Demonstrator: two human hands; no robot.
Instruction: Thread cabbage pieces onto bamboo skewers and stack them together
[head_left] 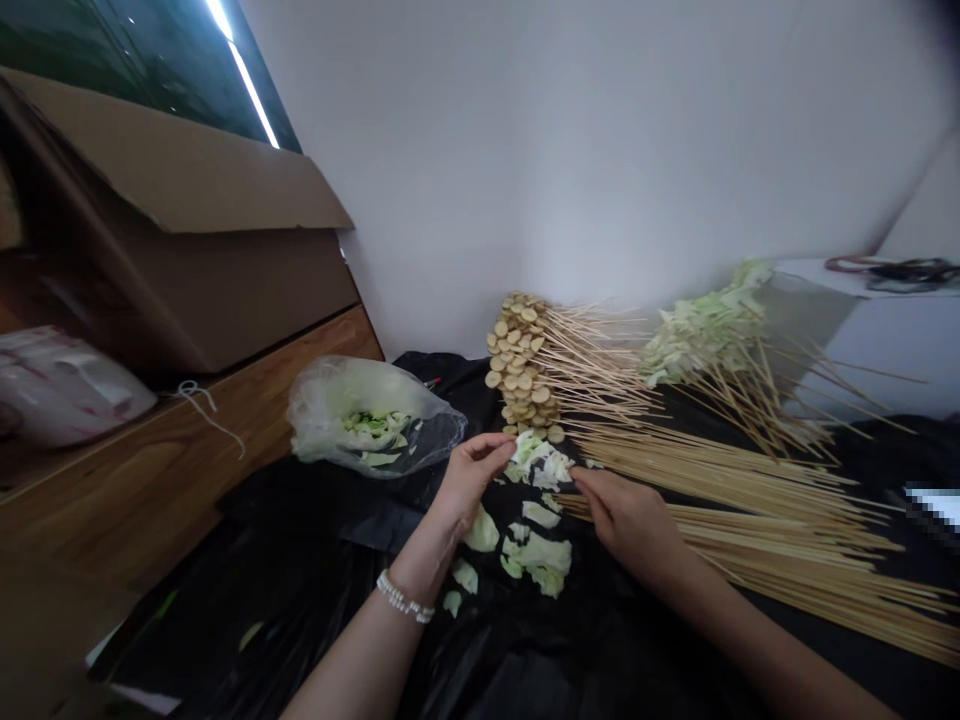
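Observation:
My left hand (480,473) pinches the left edge of a pale green cabbage leaf piece (536,458) between thumb and fingers. At the right edge of that same piece, my right hand (634,515) is closed in a pinch; what lies between its fingers is too small to make out. Below the hands, loose cabbage pieces (541,562) are scattered over black plastic sheeting (525,660). Long bamboo skewers (787,560) lie in a spread bundle beside and beyond my right hand, their near ends close to the cabbage.
A clear plastic bag (315,400) with cut cabbage lies left. Against the wall, skewers carry round pale slices (521,360); further right, others carry cabbage (705,325). A cardboard box (225,290) stands on a wooden surface (292,390). A white surface (862,310) is at right.

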